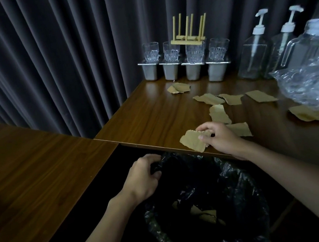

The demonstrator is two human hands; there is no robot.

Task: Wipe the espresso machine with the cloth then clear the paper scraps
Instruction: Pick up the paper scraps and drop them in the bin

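Eight paper scraps on the bench by our count, one of them in hand. Right grip pinches the held scrap between thumb and fingertips at the bench's near edge, a corner of it overhanging the bin. Left grip is clenched on a fold of the black liner at the bin's rim, below and to the left of the right grip. Seven scraps lie loose. One is partly hidden behind the right grip and one sits just beyond it. Three lie in a row farther beyond. One is near the metal tubs, though that may be two overlapped. The last is well out to the right of the grip, half under crumpled clear plastic. Inside the bin, below the right grip, we make out two or three tan pieces; it is dim there, so the count is uncertain. Our judgement: clearing is underway with most scraps left to go. Neither espresso machine nor cloth is in view, so we cannot say whether the wiping is finished. Other tallies, all far beyond the grip at the back of the bench: four glasses standing on four tubs, one wooden rack among them, two pump bottles, one handled glass jug.
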